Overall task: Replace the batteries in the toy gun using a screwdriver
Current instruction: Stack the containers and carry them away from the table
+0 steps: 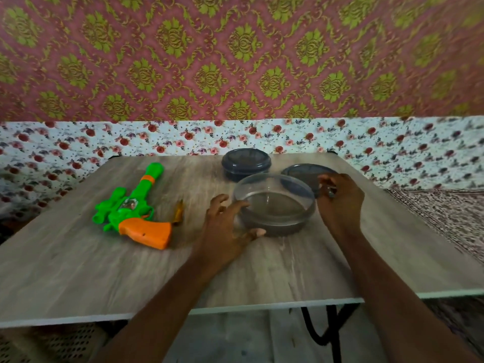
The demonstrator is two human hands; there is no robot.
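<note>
Lying left on the desk (78, 271), the toy gun (131, 205) runs near-to-far, green barrel pointing away and slightly right, orange grip nearest. Left hand (225, 226) grips the clear container (282, 226); right hand (340, 203) curls beside its rim, grasp undeterminable.

Screwdriver (179, 212) blurred, part-hidden behind toy gun (138, 191) (amber handle only).

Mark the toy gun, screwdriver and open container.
toy gun (146, 230): head view, on the orange grip.
screwdriver (179, 213): head view, on the yellowish handle.
container (275, 227): head view, on the front wall.
</note>
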